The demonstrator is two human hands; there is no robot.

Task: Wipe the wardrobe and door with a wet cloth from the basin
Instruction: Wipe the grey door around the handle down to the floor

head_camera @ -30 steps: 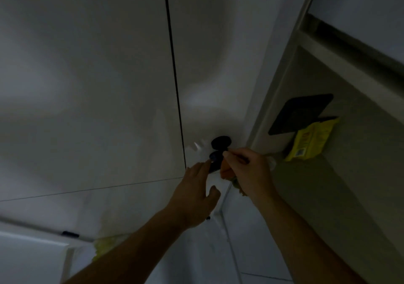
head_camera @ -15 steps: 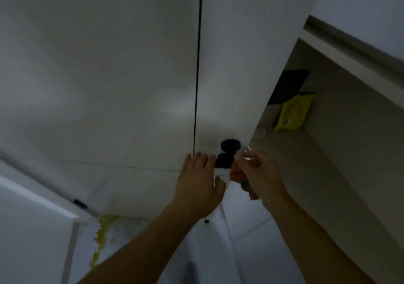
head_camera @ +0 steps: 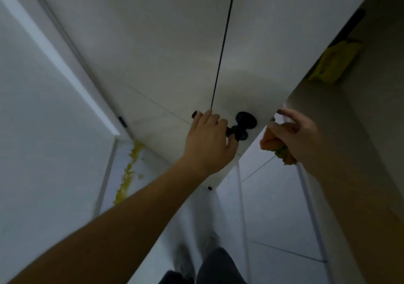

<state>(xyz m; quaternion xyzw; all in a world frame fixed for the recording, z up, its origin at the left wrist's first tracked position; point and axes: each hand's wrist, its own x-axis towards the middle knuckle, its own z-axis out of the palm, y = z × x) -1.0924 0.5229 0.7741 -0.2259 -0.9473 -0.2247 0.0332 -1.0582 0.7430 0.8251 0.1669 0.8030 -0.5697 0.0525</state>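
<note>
The right hand (head_camera: pixel 299 135), fingers bunched round the orange cloth (head_camera: pixel 270 142), has drawn off the black knob (head_camera: pixel 244 120) toward the wardrobe door (head_camera: pixel 153 54) edge; the left hand (head_camera: pixel 208 140) now curls round that knob; probably wiped, panels remaining.

Cloth (head_camera: pixel 270 142) off knob (head_camera: pixel 245 121), left hand (head_camera: pixel 207 144) maybe gripping it

White glossy wardrobe (head_camera: pixel 153 43): 2 door panels meet at a thin dark vertical seam, and a black round knob (head_camera: pixel 242 126) sits near the lower edge of the right panel. The orange cloth (head_camera: pixel 271 142), with a green patch, is bunched in the right hand (head_camera: pixel 299 135), near the knob but apart from it.
</note>
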